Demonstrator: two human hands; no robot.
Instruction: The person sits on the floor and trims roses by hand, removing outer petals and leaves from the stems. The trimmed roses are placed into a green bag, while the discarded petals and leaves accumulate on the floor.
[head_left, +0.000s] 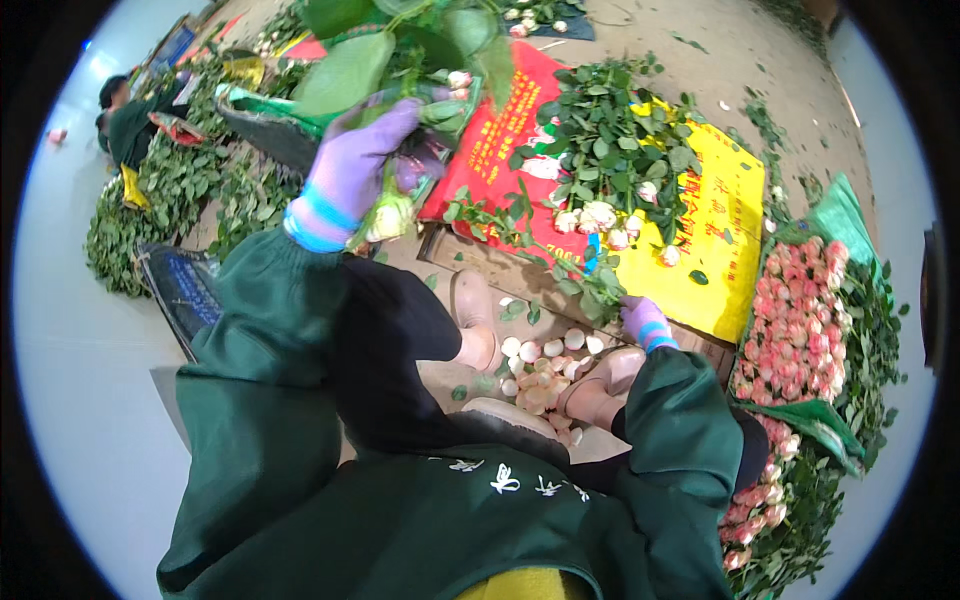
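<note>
My left hand (367, 161), in a purple glove with blue bands at the wrist, is raised and closed around rose stems. Large green leaves (352, 71) spread above it, partly blurred. Below its fingers hangs a pale greenish-white rose (391, 217). My right hand (645, 319), gloved alike, is low at the front edge of the work surface, gripping a leafy rose stem (596, 289); its fingertips are partly hidden. Between and beyond my hands, cut roses with pink-white heads (598, 217) lie on a red printed sack (480, 161) and a yellow printed sack (724, 225).
Pink roses (799, 322) are packed tightly beside a green wrap (844, 217) at my right. Loose petals (540, 386) lie between my shoes. At left stand a dark sack-covered edge (176, 289) and leafy piles (120, 247). Another person (135, 124) is at the far left.
</note>
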